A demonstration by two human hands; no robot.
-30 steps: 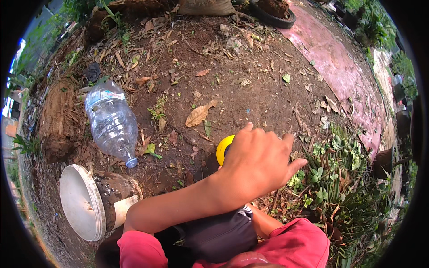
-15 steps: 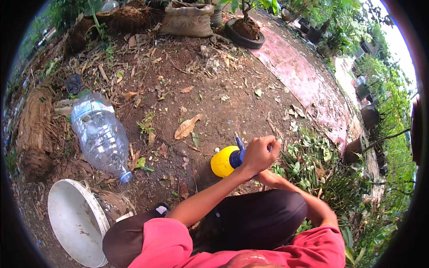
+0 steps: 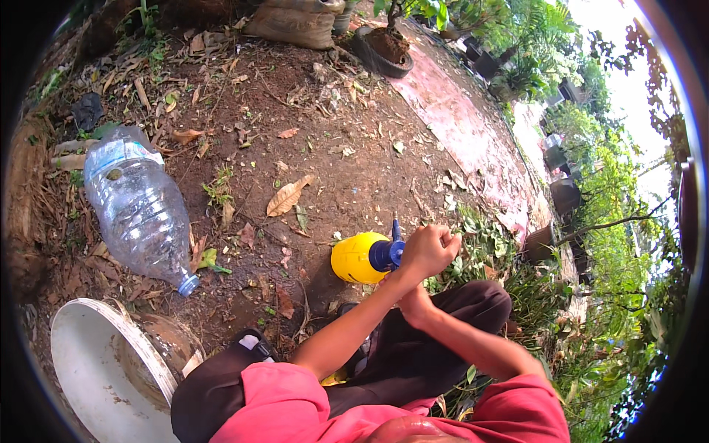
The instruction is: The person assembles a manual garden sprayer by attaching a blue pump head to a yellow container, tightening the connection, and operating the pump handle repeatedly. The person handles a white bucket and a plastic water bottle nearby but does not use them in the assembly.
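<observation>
A yellow pump sprayer [image 3: 356, 257] with a blue head and a thin blue nozzle is held in front of me, tilted, its base toward the left. My left hand [image 3: 434, 251] is closed in a fist at the pump end, just right of the blue head. The handle inside that fist is mostly hidden. My right hand [image 3: 415, 301] reaches in under the left forearm to the sprayer's neck. Its fingers are largely covered, but some fingertips seem to show against the yellow body.
A large clear plastic bottle [image 3: 140, 210] with a blue cap lies on the soil at left. Below it a white bucket [image 3: 100, 369] rests tipped over. A dry leaf [image 3: 288, 196] lies ahead. Low plants grow at right, beside a faded pink strip [image 3: 465, 125]. A tire planter [image 3: 384, 59] stands farther off.
The view has shifted, so the ground objects sit farther left and higher. My right hand has come closer to the sprayer, beneath the left wrist. The left fist stays at the pump end.
</observation>
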